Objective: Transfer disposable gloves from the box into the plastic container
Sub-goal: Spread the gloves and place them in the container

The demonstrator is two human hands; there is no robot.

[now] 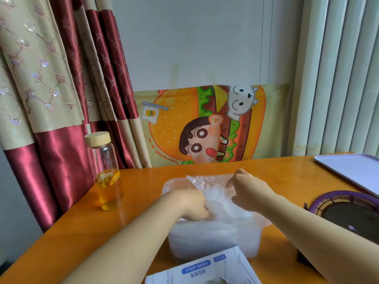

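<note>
A translucent plastic container (213, 238) stands on the orange table in front of me. Thin clear disposable gloves (213, 187) lie bunched in its open top and stick up over its far rim. My left hand (192, 203) reaches into the container from the left, fingers curled down into the gloves. My right hand (248, 189) is at the right side of the pile, its fingers gripping the film. The white glove box (205, 269) with a blue label lies flat at the near edge, just in front of the container.
A glass bottle (106, 171) with a wooden cap and amber liquid stands at the table's left edge. A purple-rimmed round dark object (346, 210) lies to the right. A pale tray (352, 169) sits at the far right. A curtain and a cartoon cloth hang behind the table.
</note>
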